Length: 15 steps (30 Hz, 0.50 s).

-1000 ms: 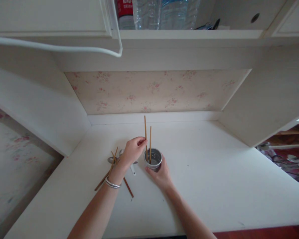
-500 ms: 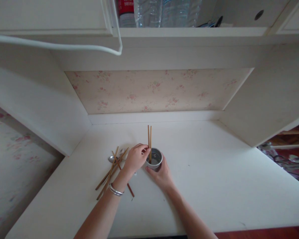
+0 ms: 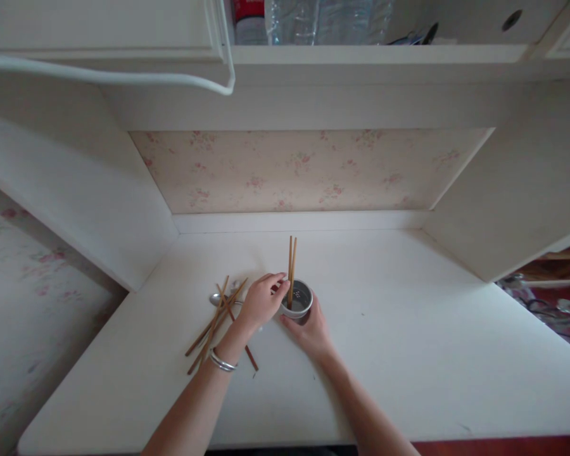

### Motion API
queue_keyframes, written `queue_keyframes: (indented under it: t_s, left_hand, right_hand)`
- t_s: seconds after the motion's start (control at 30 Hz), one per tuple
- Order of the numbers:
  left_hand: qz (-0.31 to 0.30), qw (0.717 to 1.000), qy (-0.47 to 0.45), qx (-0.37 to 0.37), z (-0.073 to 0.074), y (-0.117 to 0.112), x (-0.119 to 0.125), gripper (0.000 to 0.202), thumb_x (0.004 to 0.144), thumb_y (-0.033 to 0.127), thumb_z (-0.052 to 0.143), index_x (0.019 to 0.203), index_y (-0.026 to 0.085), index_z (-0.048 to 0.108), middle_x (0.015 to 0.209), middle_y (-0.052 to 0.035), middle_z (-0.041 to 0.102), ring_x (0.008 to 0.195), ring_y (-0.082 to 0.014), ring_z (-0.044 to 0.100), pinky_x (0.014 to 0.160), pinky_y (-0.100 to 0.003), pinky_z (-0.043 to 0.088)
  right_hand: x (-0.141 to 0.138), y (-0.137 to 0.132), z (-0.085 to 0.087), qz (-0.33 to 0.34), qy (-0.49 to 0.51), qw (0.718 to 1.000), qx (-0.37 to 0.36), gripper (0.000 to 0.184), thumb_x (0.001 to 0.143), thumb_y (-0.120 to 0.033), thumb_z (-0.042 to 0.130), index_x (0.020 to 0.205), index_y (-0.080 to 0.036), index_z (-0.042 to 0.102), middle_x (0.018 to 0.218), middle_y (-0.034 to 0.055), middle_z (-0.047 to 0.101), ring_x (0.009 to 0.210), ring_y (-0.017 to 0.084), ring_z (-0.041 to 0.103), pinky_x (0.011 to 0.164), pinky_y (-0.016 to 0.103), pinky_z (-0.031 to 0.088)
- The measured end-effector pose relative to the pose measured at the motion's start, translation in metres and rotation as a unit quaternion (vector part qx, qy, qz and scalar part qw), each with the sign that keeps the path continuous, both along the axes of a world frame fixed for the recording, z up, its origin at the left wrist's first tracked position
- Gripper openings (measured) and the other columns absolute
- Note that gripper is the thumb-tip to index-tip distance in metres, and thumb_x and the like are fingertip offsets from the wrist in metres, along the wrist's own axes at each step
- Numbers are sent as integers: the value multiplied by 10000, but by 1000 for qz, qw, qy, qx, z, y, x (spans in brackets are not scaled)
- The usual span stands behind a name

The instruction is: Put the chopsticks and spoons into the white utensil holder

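Note:
My right hand (image 3: pixel 312 329) is wrapped round a grey cup-shaped utensil holder (image 3: pixel 304 312) with holes in its bottom. Two wooden chopsticks (image 3: pixel 292 263) stand in the holder, leaning on its left side. Just left of them is my left hand (image 3: pixel 266 297), its thumb and fingers apart at the chopsticks and the rim. To the left of this hand, several more chopsticks (image 3: pixel 212 329) lie crossed in a loose pile on the white tabletop. A metal spoon (image 3: pixel 215 299) lies among them, partly covered. Another metal utensil there is mostly hidden by my left hand.
White side panels (image 3: pixel 494 190) flank the tabletop (image 3: pixel 399 354), and a wallpapered back wall (image 3: pixel 308 171) closes it off. Overhead, a shelf (image 3: pixel 384 54) holds plastic-wrapped bottles (image 3: pixel 318 22). A white cable (image 3: pixel 123 77) hangs at the upper left.
My left fingers have loosened from the two chopsticks, whose tops have spread slightly apart in the holder. The right hand keeps its hold. The whole view has shifted a little.

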<state>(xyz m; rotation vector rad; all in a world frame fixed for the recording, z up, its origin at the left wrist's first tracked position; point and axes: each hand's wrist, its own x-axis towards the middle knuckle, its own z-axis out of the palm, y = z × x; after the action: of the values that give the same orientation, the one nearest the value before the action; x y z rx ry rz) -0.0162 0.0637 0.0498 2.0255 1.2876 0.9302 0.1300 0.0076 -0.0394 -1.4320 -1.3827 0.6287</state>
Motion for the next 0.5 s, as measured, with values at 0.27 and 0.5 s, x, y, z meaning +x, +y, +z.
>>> queue_keyframes:
  t_s: [0.27, 0.5]
  left_hand:
    - [-37, 955, -249, -160, -42, -40, 6, 802, 755, 356, 750, 1437, 197, 358, 1422, -135, 489, 1224, -253, 546, 981, -366, 491]
    - [21, 946, -297, -127, -68, -49, 29, 716, 686, 189, 780, 1331, 198, 468, 1297, -114, 591, 1208, -257, 559, 1050, -433, 430]
  right_hand:
    - [-2, -3, 7, 6, 33, 999, -6, 774, 667, -343, 787, 1347, -217, 438, 1269, 118, 604, 1123, 287, 600, 925, 429, 490]
    - [-1, -5, 10, 27, 15, 1000, -5, 722, 666, -308, 760, 1320, -200, 474, 1223, 119, 623, 1104, 290, 607, 938, 445, 487]
